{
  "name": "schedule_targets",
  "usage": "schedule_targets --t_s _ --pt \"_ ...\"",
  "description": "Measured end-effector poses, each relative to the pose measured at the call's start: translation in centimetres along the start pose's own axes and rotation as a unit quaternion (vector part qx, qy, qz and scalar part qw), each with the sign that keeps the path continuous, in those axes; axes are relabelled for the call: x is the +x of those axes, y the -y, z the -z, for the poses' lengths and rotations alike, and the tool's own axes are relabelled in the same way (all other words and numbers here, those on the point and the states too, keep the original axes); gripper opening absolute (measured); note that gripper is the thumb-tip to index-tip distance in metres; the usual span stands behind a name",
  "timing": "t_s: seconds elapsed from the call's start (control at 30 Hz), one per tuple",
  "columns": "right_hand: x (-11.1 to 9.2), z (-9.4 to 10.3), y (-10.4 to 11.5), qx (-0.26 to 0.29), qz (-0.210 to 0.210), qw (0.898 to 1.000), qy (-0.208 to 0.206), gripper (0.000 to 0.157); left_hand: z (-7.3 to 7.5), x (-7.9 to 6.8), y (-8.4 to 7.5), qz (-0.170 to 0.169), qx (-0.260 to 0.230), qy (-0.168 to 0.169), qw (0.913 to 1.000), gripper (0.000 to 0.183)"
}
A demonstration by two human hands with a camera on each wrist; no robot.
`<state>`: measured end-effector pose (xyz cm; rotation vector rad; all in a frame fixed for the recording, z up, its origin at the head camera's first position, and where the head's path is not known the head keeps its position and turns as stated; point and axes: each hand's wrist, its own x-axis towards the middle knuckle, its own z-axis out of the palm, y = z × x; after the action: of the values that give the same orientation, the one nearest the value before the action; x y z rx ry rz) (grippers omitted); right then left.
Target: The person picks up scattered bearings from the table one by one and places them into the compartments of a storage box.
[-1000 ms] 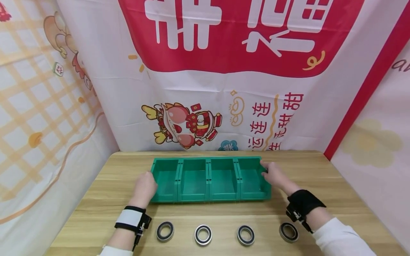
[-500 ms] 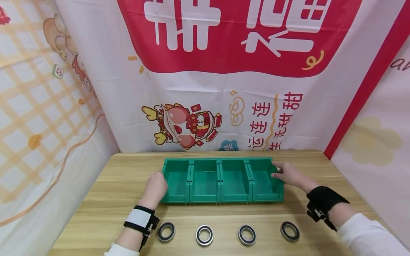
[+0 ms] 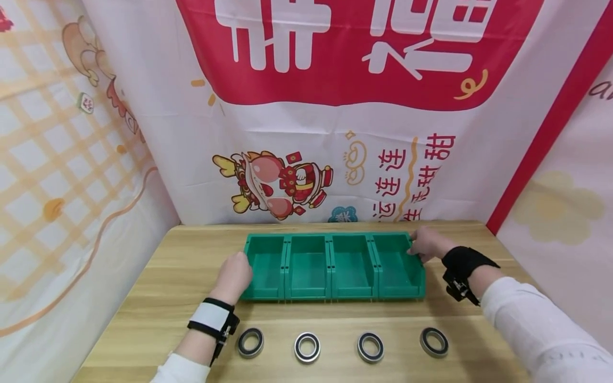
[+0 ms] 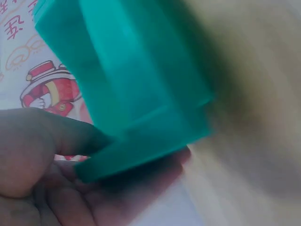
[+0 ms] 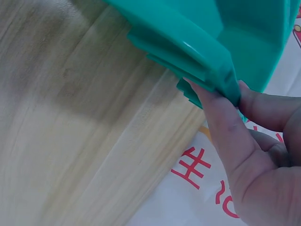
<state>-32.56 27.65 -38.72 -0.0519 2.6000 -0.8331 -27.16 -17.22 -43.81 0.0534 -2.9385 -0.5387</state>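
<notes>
A row of joined green storage bins [image 3: 330, 292] stands towards the back of the wooden table, their insides bare. My left hand [image 3: 233, 277] grips the row's left end; in the left wrist view the thumb lies inside the bin wall [image 4: 141, 146] and the fingers pass beneath it. At the opposite end my right hand [image 3: 428, 243] pinches the side wall's upper edge, thumb inside and index finger outside, plain in the right wrist view at the bin's wall [image 5: 207, 61].
Several ball bearings lie spaced out in front of the bins, among them the leftmost bearing [image 3: 250, 342] and the rightmost bearing [image 3: 434, 341]. A printed cloth [image 3: 282, 122] hangs behind the table [image 3: 191, 250], with more cloth at both sides.
The bin row has slid to the right with both hands on it, mostly in the first half second. Since then my right hand has shifted slightly back along the side wall.
</notes>
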Motion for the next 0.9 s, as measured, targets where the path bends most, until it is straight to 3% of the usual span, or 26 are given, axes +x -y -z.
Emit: schedule_targets --t_s 0.1,0.2,0.27,0.37,0.47,0.57,0.77,0.9 --pt "0.2 0.1 0.1 -0.007 -0.009 1.0 -0.003 0.048 0.6 -0.6 -2.1 0.012 0.08 0.004 0.9967 0.043" --pt "0.3 0.0 0.2 -0.019 -0.018 1.0 -0.003 0.049 0.8 -2.1 -5.9 -0.003 0.139 -0.008 0.9902 0.08" --pt "0.3 0.0 0.2 -0.023 -0.02 1.0 -0.002 0.049 0.5 -3.4 -9.4 -0.047 0.146 -0.018 0.988 0.088" --pt "0.3 0.0 0.2 -0.024 -0.021 0.999 -0.001 0.05 -0.5 -6.0 -14.8 -0.146 0.124 -0.017 0.9813 0.092" --pt "0.3 -0.2 0.1 -0.008 -0.024 1.0 -0.006 0.051 -2.2 -8.4 -19.5 -0.236 0.098 -0.002 0.9668 0.092" --pt "0.2 -0.4 0.0 0.016 -0.019 1.0 -0.006 0.052 -4.7 -10.1 -23.0 -0.292 0.095 0.018 0.9514 0.089" --pt "-0.2 -0.4 -0.2 0.049 0.0 0.999 0.001 0.051 -9.6 -12.1 -26.6 -0.354 0.139 0.127 0.9161 0.075" --pt "-0.2 -0.1 -0.1 0.026 -0.006 1.0 -0.002 0.051 -11.2 -13.0 -27.5 -0.393 0.15 0.201 0.8846 0.073"
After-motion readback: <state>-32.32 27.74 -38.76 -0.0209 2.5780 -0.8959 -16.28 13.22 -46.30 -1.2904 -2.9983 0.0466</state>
